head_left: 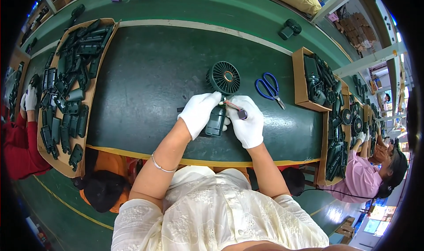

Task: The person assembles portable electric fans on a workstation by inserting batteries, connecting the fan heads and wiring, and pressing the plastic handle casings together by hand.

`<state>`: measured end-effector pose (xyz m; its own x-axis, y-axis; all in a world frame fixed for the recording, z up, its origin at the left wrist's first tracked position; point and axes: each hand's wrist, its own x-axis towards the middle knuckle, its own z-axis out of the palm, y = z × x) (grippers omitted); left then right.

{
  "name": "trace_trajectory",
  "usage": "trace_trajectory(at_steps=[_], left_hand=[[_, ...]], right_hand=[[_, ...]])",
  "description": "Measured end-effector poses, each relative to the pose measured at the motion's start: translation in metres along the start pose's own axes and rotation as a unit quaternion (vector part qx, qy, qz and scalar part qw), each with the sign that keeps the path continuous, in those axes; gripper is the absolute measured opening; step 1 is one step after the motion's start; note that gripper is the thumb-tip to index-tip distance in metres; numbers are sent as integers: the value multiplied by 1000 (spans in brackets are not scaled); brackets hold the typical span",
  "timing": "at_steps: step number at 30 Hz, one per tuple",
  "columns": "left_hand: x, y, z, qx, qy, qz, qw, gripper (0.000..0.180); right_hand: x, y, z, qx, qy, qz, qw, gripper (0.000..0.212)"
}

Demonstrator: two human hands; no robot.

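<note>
Blouse, nearest in the head view: cream and embroidered (229, 207), spread below the two forearms.
Fan position: the small fan (224, 78) lies on the green table (154, 74) ahead of the wearer, its round grille up and its dark handle (215, 122) pointing back between the gloves.
Fan handling: probably light, stiff plastic, with a smooth shell that could slide under fabric gloves.
Fragile part: the reddish wires (234, 105) look thin and easily strained; a dark block (242, 114) sits at their end, over the right glove.
Best hold: likely the handle's sides, leaving the grille ribs and wires unloaded.
Left glove: the left hand (199, 112) has thumb and fingers drawn together, pinching at the fan's neck; the exact contact is hidden.
Right glove: the right hand (247, 120) pinches the wires, gap nearly closed, lower fingertips beside the handle.
Snips: blue-handled snips (276, 96) lie right of the grille, untouched.
</note>
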<state>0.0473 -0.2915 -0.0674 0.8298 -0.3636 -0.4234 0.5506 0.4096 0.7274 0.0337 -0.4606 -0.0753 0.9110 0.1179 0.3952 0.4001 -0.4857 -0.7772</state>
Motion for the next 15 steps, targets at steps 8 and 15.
trace_trajectory(at_steps=[8, 15], left_hand=[[6, -12, -8, 2, 3, 61, 998, 32], [-5, 7, 4, 53, 40, 6, 998, 41]], right_hand=[[-1, 4, 7, -122, 24, -153, 980, 30], [-5, -3, 3, -162, -15, -149, 975, 29]])
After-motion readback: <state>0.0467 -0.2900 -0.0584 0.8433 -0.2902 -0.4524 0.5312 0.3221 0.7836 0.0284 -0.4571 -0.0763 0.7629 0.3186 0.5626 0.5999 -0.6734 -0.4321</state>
